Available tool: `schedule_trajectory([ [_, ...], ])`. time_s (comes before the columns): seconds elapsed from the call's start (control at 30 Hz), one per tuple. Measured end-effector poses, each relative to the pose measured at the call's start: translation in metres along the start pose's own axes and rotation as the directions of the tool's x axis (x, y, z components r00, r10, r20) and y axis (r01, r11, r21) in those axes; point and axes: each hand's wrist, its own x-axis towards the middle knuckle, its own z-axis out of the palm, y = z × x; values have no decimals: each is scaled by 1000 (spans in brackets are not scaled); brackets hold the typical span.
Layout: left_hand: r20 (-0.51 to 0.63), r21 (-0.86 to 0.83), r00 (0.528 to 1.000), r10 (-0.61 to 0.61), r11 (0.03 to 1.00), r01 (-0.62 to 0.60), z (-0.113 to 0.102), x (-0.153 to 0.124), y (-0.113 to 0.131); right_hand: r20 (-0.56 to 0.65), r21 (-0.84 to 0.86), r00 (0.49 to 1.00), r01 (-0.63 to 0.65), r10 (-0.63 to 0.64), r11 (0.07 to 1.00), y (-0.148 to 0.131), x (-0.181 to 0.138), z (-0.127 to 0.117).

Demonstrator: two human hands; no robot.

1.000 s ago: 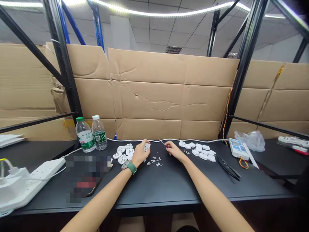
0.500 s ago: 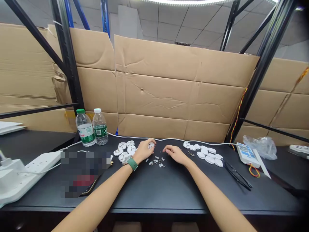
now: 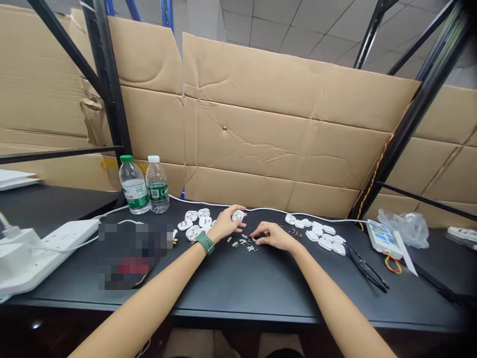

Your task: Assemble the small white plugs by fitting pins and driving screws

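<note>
On the black table (image 3: 238, 288) my left hand (image 3: 223, 226) is closed round a white plug shell (image 3: 237, 216), held just above the surface. Beside it my right hand (image 3: 271, 235) rests palm down, its fingertips pinching at a scatter of small metal parts (image 3: 244, 243); what they grip is too small to name. A cluster of white plug shells (image 3: 196, 223) lies left of my left hand. Another row of white plug covers (image 3: 322, 236) lies right of my right hand, with a few tiny screws (image 3: 294, 231) between.
Two water bottles (image 3: 143, 185) stand at the back left. A white power strip (image 3: 40, 253) lies at the left edge, black pliers (image 3: 367, 271) and a white meter (image 3: 382, 237) with coloured wires at the right. Cardboard sheets (image 3: 279, 134) and black rack posts wall off the back.
My right hand has put down the red-handled tool it held a second ago and moved left onto the small metal parts. The camera tilted downward.
</note>
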Motion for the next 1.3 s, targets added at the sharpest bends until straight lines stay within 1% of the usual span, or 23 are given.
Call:
schedule_trajectory([
  [0.1, 15, -46, 999, -31, 998, 32, 1, 2, -3, -12, -10, 1000, 6, -6, 1000, -1, 0, 3],
  [0.23, 25, -55, 999, -48, 997, 49, -1, 3, -6, -38, 10, 999, 22, -22, 1000, -5, -1, 5],
  [0.53, -24, -18, 999, -32, 999, 32, -2, 2, -4, -59, 4, 998, 1, -1, 1000, -10, -3, 2],
  [0.77, -58, 9, 998, -22, 1000, 22, -3, 2, -3, -68, -12, 997, 40, -40, 999, -15, -5, 1],
  [1.0, -54, 52, 998, -38, 998, 41, -4, 3, -5, -67, -64, 996, 61, -65, 996, -11, -3, 4],
  [1.17, -62, 73, 998, -28, 997, 33, -4, 4, -6, -69, -110, 995, 70, -77, 991, -6, -2, 6],
  [1.3, -64, 87, 998, -15, 996, 20, -4, 4, -7, -65, -94, 994, 78, -84, 993, -8, -2, 6],
])
